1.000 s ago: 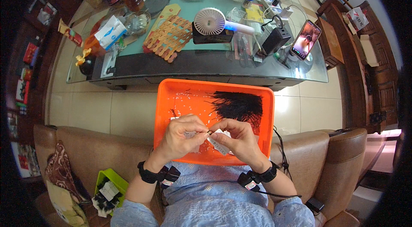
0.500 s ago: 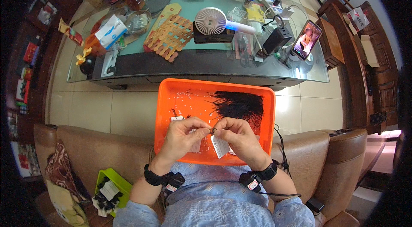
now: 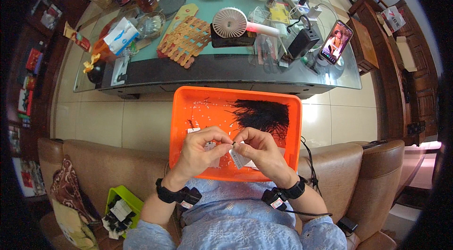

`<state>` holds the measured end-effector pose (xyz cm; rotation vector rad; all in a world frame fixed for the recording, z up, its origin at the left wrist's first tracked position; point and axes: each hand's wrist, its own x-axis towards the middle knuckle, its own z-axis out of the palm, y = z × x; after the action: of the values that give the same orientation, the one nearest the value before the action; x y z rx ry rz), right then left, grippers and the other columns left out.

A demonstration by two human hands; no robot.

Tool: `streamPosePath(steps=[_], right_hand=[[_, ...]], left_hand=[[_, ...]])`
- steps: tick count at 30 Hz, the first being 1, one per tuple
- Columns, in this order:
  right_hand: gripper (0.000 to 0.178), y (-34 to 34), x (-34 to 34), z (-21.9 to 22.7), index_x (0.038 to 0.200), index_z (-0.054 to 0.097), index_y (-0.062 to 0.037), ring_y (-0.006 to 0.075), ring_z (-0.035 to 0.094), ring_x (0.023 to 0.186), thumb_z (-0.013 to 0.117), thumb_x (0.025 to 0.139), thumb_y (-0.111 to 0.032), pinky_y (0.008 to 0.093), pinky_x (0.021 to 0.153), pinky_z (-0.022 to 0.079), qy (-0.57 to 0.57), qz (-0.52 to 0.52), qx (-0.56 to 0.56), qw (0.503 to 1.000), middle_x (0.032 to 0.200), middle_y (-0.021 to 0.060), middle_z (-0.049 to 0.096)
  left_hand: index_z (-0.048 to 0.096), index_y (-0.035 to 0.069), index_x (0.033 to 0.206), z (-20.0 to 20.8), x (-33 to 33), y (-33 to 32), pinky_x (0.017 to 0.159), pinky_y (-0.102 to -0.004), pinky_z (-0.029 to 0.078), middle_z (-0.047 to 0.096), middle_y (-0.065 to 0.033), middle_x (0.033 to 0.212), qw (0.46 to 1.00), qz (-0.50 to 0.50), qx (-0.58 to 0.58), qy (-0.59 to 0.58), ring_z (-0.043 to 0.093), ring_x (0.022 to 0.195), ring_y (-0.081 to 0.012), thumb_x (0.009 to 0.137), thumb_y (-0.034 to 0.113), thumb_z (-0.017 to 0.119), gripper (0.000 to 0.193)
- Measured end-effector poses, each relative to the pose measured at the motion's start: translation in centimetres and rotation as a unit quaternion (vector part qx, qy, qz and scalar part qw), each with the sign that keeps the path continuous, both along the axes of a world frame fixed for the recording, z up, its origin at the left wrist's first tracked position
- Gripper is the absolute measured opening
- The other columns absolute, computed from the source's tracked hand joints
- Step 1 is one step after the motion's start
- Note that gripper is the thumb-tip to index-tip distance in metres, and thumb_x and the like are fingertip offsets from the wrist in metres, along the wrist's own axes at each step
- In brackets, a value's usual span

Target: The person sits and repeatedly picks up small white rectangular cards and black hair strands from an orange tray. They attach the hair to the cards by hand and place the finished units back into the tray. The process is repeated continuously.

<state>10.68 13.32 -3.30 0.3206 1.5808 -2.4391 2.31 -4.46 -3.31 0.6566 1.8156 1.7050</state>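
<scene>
Both hands meet above an orange tray [image 3: 236,92], with fingertips nearly touching. My left hand [image 3: 200,152] is closed in a pinch on a short end of thin black string [image 3: 234,143]. My right hand [image 3: 261,152], also pinching, holds the string where it meets a white printed tag [image 3: 239,159], which hangs below the thumb. The exact grip is partly hidden by the fingers. Beyond the right hand lies a heap of loose black strings [image 3: 263,115] in the tray. Small white bits [image 3: 202,105] are scattered at its left. More white tags lie partly covered beneath the hands.
A glass-topped table [image 3: 226,74] stands beyond the tray, bearing a handheld fan [image 3: 230,23], a wooden mat [image 3: 186,42], a lit phone [image 3: 336,42], jars and cables. A green bin [image 3: 134,203] with tags and strings sits at the left on the brown sofa [image 3: 113,160].
The white tag has tilted and shifted slightly under my right thumb. My fingertips have moved a little, still pinched together. The fan's light has turned from blue to red.
</scene>
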Motion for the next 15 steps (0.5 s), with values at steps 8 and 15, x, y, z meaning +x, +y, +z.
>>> streamPosePath(steps=[8, 15], right_hand=[[0.012, -1.2, 0.0, -0.6, 0.087, 0.06, -0.0015, 0.0199, 0.058, 0.078, 0.068, 0.079, 0.0, 0.0323, 0.067, 0.046, 0.227, -0.109, 0.355, 0.901, 0.082, 0.0073, 0.059], [0.017, -1.1, -0.2, 0.1, 0.09, 0.062, -0.0018, 0.0289, 0.057, 0.075, 0.068, 0.074, 0.001, 0.0369, 0.067, 0.045, 0.347, -0.106, 0.516, 0.776, 0.083, 0.0114, 0.059]], left_hand=[[0.059, 0.0, 0.098, -1.1, 1.1, 0.9, 0.064, -0.0194, 0.047, 0.059, 0.0012, 0.086, 0.986, 0.036, 0.051, -0.157, 0.055, 0.073, -0.0031, 0.092, 0.007, 0.06, 0.009], [0.059, -0.001, 0.102, -1.7, 2.4, 1.8, 0.073, -0.0197, 0.048, 0.061, 0.0002, 0.093, 0.978, 0.143, 0.076, -0.13, 0.056, 0.081, -0.0039, 0.091, 0.003, 0.059, 0.011]])
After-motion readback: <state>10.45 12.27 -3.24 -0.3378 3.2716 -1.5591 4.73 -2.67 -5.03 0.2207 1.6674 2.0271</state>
